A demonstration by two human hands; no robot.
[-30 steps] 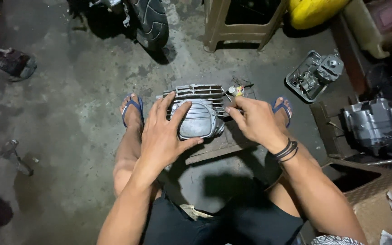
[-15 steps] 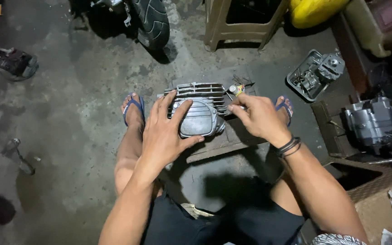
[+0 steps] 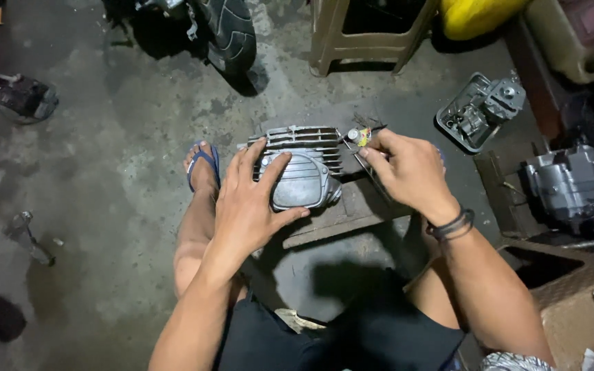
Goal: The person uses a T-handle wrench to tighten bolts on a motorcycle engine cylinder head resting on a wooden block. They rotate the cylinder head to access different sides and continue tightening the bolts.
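two hands are seen at work in the single head view, both on one finned metal engine part (image 3: 297,154) that rests on a wooden block (image 3: 352,209) between the person's feet. the left hand (image 3: 252,203) is spread flat over the smooth rounded cover (image 3: 304,182) of the part, fingers splayed and pressed down, not closed around anything. the right hand (image 3: 410,172) is pinched shut on a small tube with a yellow label (image 3: 359,135), held at the right end of the fins, with thin rods (image 3: 362,161) of the part passing just under its fingers.

compared with the views a second and half a second ago, very little is changed: the left hand is kept in the same braced spread, and the right hand is shifted only slightly, with the small tube kept close against the fin edge. the engine part is not moved on its block. from this it is judged that the part is being held steady while fine work with the tube is carried on at its right side.

around this, a blue sandal (image 3: 204,165) is seen on the concrete floor (image 3: 104,137), a second engine casing (image 3: 479,110) lies well apart at upper right, and a tyre (image 3: 232,34) stands at the top.
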